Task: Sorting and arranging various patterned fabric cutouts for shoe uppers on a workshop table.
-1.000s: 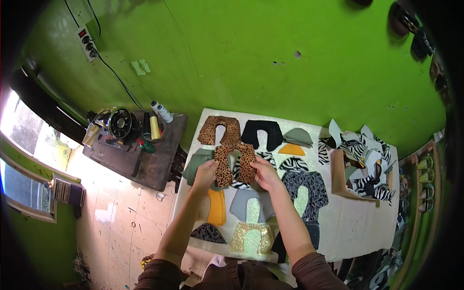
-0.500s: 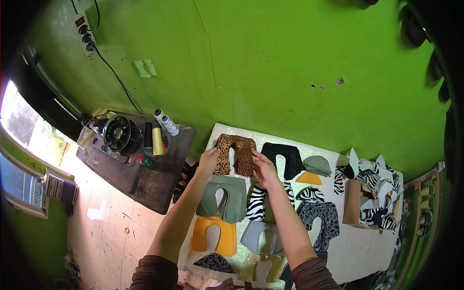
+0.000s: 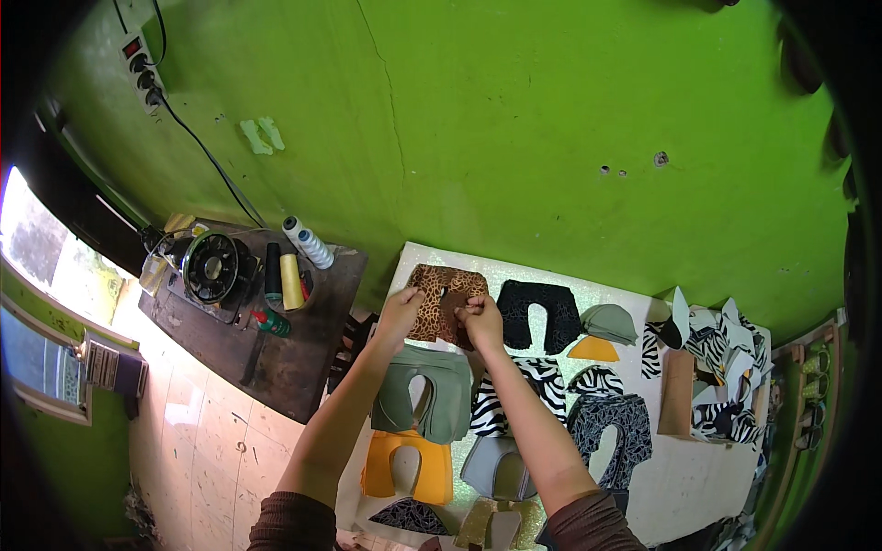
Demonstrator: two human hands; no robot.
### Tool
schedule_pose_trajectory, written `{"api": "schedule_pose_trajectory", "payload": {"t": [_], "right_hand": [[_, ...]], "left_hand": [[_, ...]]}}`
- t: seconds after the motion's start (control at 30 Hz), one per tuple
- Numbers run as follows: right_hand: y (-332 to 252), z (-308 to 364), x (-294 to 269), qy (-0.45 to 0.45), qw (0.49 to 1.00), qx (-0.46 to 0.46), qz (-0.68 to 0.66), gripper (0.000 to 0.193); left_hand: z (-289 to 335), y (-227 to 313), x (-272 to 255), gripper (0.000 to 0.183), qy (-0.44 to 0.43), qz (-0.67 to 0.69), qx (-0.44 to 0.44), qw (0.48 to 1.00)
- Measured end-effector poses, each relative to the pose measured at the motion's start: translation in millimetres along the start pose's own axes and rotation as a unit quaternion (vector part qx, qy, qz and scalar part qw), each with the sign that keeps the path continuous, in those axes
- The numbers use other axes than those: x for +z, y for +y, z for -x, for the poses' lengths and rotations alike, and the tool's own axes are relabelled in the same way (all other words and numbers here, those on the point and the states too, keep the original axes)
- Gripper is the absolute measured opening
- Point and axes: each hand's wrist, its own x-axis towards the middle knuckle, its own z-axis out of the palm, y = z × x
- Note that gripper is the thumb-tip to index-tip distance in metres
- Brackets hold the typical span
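Beyond both hands rises the green wall (image 3: 514,138); beneath them spreads the pale table (image 3: 698,477). Just nearer the person than the left hand (image 3: 398,317) lies a green cloth arch (image 3: 395,395), and to the right of the right hand (image 3: 483,323) a black one (image 3: 540,294). Between the hands, over the table's far left part, I see the leopard-print cloth (image 3: 428,308), roughly as long as wide, closed end toward the wall, legs toward the person. The left hand pinches its left edge; the right hand's bent fingers grip it by a plain brown flap (image 3: 450,308).
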Motion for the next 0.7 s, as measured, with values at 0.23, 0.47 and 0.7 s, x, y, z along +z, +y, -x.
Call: {"api": "schedule_pose_trajectory", "payload": {"t": [0.23,0.47,0.7], "right_hand": [[-35,14,-15,0.052,0.984,-0.17,-0.026,0.015],[-36,20,-23,0.046,0.942,-0.138,0.304,0.026],[0,23,-10,0.069,0.802,-0.36,0.473,0.036]], "left_hand": [[-3,12,-16,0.028,-0.031,-0.01,0.031,0.999],[3,12,1,0.033,0.095,-0.282,0.106,0.949],[11,0,8,0.043,0.042,-0.605,0.314,0.73]]}}
